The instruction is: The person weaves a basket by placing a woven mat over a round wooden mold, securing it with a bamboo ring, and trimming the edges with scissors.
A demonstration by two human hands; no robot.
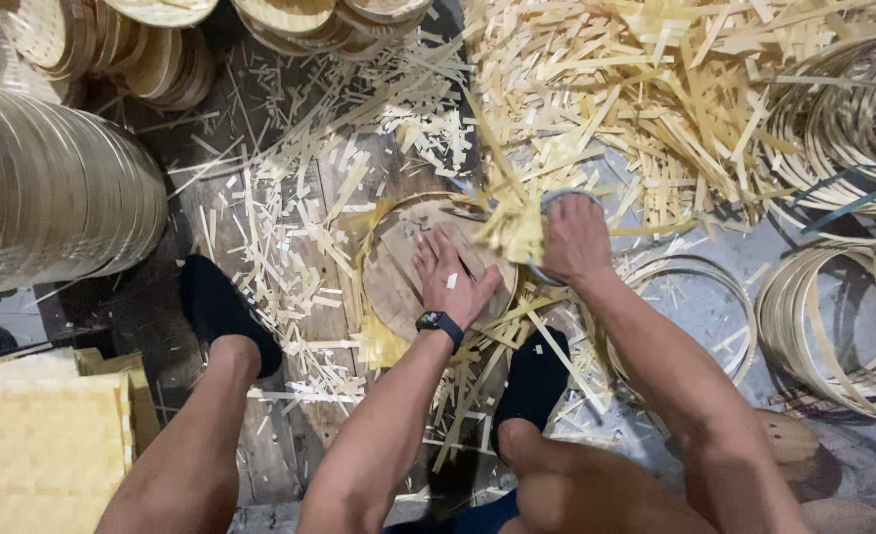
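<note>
A: Left hand [450,282] lies open, palm pressing the round wooden block [398,272]; right hand [574,237] grips a bundle of bamboo strips [517,222] against a grey ring [557,198].

B: Judgement: keep the block pinned, strips aligned just beside the left fingers.

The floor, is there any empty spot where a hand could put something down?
Bare grey floor shows between the two hoop piles on the right, and a dark patch lies between the big stack and the scraps. Around the round board and under both hands, strips crowd everything.
</note>
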